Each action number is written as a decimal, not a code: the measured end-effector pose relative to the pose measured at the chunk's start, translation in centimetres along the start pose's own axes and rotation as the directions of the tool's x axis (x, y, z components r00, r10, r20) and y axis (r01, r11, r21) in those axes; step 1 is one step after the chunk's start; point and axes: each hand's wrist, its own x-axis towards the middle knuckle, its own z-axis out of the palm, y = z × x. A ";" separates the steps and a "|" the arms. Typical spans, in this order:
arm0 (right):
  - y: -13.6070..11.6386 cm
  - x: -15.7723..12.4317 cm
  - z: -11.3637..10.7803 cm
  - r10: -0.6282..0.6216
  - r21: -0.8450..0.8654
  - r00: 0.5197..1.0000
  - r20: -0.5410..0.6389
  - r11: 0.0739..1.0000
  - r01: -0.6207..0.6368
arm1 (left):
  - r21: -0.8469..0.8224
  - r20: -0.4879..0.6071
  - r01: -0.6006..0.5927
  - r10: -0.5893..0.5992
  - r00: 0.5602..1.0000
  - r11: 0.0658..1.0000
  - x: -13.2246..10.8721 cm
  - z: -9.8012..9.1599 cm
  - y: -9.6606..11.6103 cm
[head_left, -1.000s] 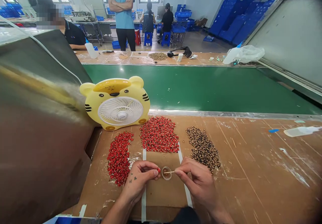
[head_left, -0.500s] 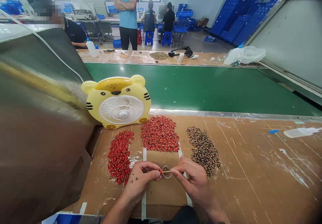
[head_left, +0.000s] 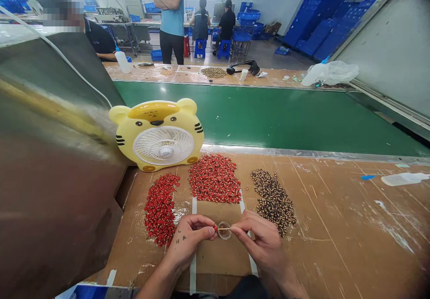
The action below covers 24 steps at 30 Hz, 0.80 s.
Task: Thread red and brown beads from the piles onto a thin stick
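Between thumb and forefinger, my left hand [head_left: 193, 238] pinches a small red piece [head_left: 215, 228]. My right hand [head_left: 260, 236] grips a thin wooden stick [head_left: 224, 229], whose far tip meets the red piece. A small round clear cup [head_left: 224, 235] lies beneath the stick, on the brown cardboard between the hands. One pile of small red pieces [head_left: 161, 209] is beside my left hand, and a second red pile [head_left: 215, 178] lies beyond both hands. Past my right hand is a pile of small black-and-tan pieces [head_left: 273, 200].
A yellow animal-faced fan [head_left: 157, 133] stands behind the red piles. A green conveyor belt [head_left: 285, 115] crosses beyond the cardboard-covered table [head_left: 336, 227]. A metal housing [head_left: 57, 164] rises at left. A clear bottle [head_left: 405, 179] lies at right. Several people are in the background.
The view has shifted very slightly. Both hands keep nearly the same pose, with the stick still against the red piece above the cup.
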 end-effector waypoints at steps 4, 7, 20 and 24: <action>0.6 -0.4 -0.3 0.009 -0.097 1.000 0.028 0.995 -0.006 | -0.002 -0.027 -0.005 0.005 1.000 1.000 0.2 -0.3 -0.1; 1.3 -1.0 0.0 0.055 -0.265 0.989 0.139 0.964 -0.017 | 0.020 -0.020 -0.003 0.004 1.000 1.000 0.3 -0.6 -0.4; 9.2 4.1 -4.8 0.265 -0.560 0.953 0.143 0.816 -0.143 | 0.003 -0.024 -0.026 0.026 0.999 1.000 0.2 -0.9 -0.7; 9.9 4.9 -4.6 0.250 -0.539 0.951 0.180 0.834 -0.117 | -0.017 -0.064 -0.044 0.043 0.997 0.999 -0.3 -0.9 -0.4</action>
